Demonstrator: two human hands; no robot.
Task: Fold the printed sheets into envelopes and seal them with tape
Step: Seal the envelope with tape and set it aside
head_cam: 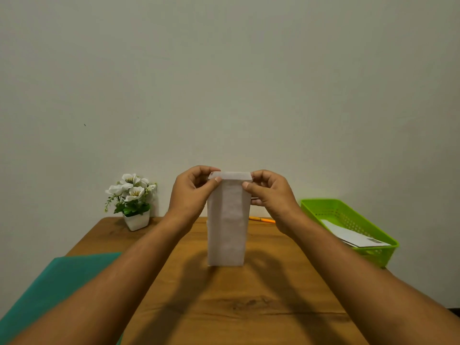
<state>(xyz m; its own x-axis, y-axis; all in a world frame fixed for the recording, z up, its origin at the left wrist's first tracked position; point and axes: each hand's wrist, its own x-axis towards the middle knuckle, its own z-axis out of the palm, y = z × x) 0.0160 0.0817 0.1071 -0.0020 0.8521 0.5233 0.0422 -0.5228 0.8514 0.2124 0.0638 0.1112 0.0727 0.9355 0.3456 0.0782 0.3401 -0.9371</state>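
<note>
A long white envelope [227, 220] stands upright on its short end in the middle of the wooden table [249, 300]. Its top flap is folded over toward me. My left hand [193, 195] pinches the flap's left corner between thumb and fingers. My right hand [270, 195] pinches the right corner the same way. No tape is visible.
A green plastic basket [348, 217] at the right holds white envelopes [353, 236]. An orange pencil [261, 219] lies behind the envelope. A small white pot of white flowers [133, 200] stands at the back left. A teal sheet [49, 290] covers the table's left front.
</note>
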